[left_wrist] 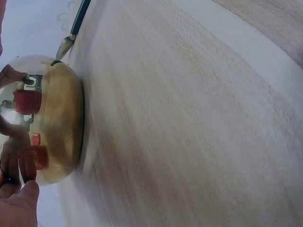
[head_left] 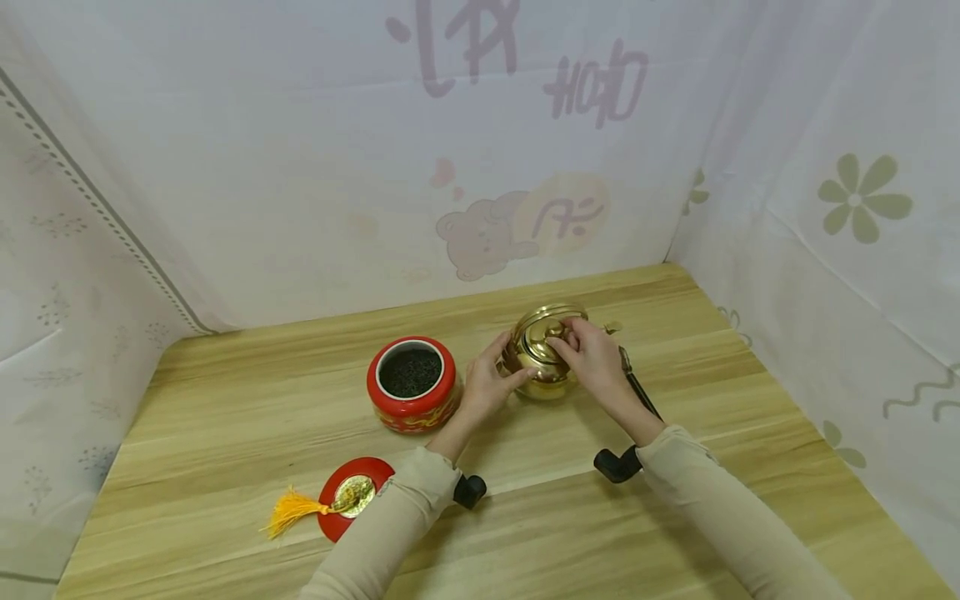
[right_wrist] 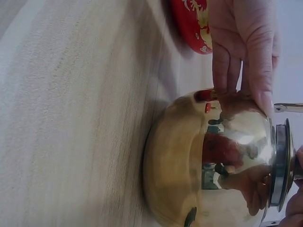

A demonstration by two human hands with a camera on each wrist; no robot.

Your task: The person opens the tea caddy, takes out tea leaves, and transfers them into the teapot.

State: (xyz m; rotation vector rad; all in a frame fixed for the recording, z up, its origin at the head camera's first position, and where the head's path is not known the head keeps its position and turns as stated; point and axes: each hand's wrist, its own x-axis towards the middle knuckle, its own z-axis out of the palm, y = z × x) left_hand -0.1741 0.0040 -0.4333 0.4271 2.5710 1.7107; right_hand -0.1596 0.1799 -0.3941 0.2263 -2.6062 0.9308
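Note:
A polished gold teapot (head_left: 546, 385) with a round body stands on the wooden table. My right hand (head_left: 596, 358) pinches the knob of the teapot's lid (head_left: 537, 342) with thumb and fingertips, the lid at the pot's mouth. My left hand (head_left: 487, 383) rests against the left side of the teapot, thumb and fairly straight fingers spread apart on it. In the right wrist view, the left fingers (right_wrist: 232, 71) press against the shiny body, and the lid (right_wrist: 284, 163) shows at the right edge. In the left wrist view, the left thumb (left_wrist: 28, 198) touches the pot.
A red jar (head_left: 414, 408) filled with dark dry leaves stands left of my left hand. A red lid (head_left: 333, 525) with a yellow tassel (head_left: 291, 510) lies nearer, partly under my left sleeve. Right of the teapot lies a dark-handled tool (head_left: 641, 392) with a metal head. Printed cloth walls surround the table.

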